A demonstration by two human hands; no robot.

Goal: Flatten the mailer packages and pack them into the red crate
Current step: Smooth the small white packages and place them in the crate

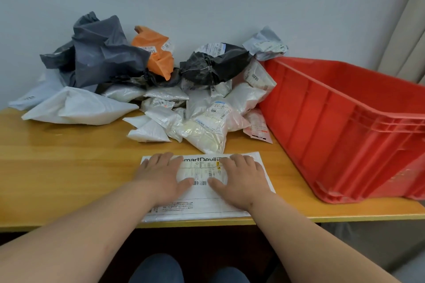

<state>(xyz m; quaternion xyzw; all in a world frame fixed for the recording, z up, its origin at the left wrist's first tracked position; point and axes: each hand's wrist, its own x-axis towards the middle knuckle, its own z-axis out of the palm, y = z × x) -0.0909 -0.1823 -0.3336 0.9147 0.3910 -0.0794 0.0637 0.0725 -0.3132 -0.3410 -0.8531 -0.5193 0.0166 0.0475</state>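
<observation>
The left hand (162,176) and right hand (239,177) press, fingers straight and slightly spread, on a white mailer (202,202) at the table's (69,163) near edge, apparently smoothing it flat before packing into the red crate (345,126) alongside.

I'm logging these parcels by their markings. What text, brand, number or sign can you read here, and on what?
"martDevil", first letter hidden by the left hand: white mailer under both hands.
"605", partly cut off: label on the orange mailer.
Barcodes and fine print on all other labels: too small or blurred.
</observation>
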